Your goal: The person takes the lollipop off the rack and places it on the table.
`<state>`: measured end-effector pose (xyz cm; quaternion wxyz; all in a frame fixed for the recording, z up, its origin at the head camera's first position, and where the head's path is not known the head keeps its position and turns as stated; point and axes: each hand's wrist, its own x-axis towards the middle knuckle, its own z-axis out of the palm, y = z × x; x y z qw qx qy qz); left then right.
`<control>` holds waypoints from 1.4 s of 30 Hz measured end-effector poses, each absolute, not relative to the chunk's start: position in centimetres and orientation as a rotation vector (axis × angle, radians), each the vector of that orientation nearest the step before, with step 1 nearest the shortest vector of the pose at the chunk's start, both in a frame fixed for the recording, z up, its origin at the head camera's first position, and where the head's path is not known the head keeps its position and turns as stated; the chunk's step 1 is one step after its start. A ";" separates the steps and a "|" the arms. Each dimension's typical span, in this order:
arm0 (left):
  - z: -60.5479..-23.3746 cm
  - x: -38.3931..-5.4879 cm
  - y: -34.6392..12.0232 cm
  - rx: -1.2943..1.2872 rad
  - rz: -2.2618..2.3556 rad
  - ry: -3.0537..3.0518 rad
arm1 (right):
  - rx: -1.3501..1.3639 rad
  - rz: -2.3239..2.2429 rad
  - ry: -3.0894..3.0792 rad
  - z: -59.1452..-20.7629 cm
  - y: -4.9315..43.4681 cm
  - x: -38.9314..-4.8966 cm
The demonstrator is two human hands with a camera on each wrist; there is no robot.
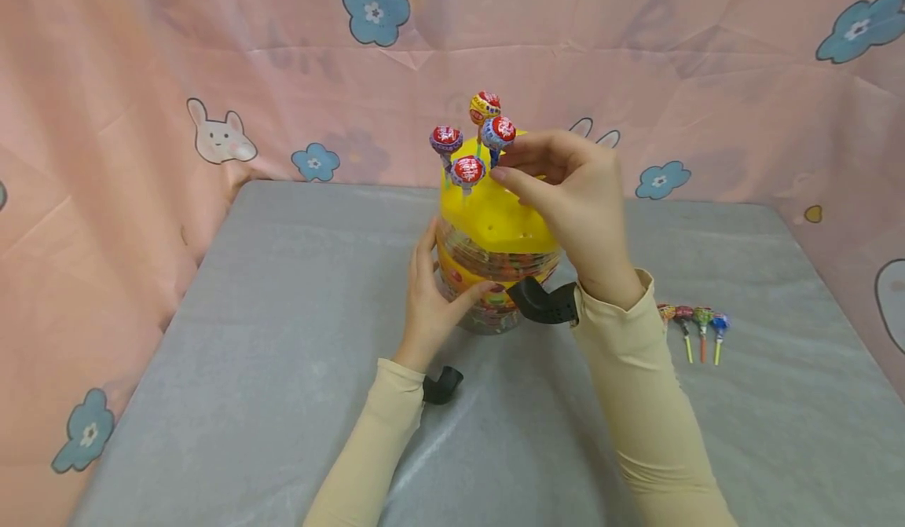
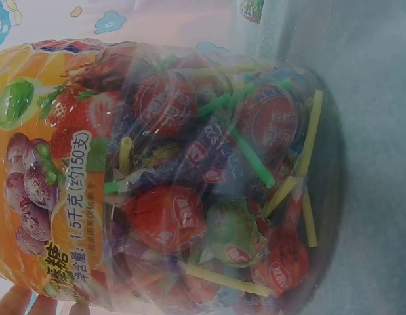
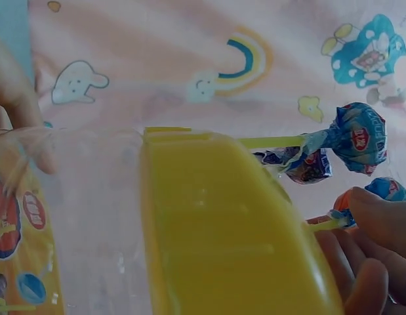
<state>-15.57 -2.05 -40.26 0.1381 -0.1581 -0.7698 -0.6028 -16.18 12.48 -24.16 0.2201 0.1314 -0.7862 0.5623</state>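
A clear plastic jar (image 1: 495, 264) with a yellow lid (image 1: 505, 213) stands on the table, full of wrapped lollipops (image 2: 166, 216). My left hand (image 1: 438, 299) grips the jar's side, thumb across the front; a few of its fingertips (image 2: 42, 305) show in the left wrist view. Several lollipops stand upright on the lid, among them a purple-wrapped one (image 1: 446, 140) and a yellow-wrapped one (image 1: 485, 107). My right hand (image 1: 576, 193) pinches a blue-wrapped lollipop (image 1: 498, 132) just below its head, its yellow stick at the lid in the right wrist view.
Several loose lollipops (image 1: 703, 319) lie in a row on the grey table cover (image 1: 283, 338), right of the jar and partly behind the right sleeve. A pink printed curtain (image 1: 452, 48) hangs behind the table and along its sides.
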 end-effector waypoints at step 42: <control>-40.3 -15.6 -2.0 -0.464 -1.739 -2.212 | 0.393 1.520 -2.094 -24.7 12.5 -16.9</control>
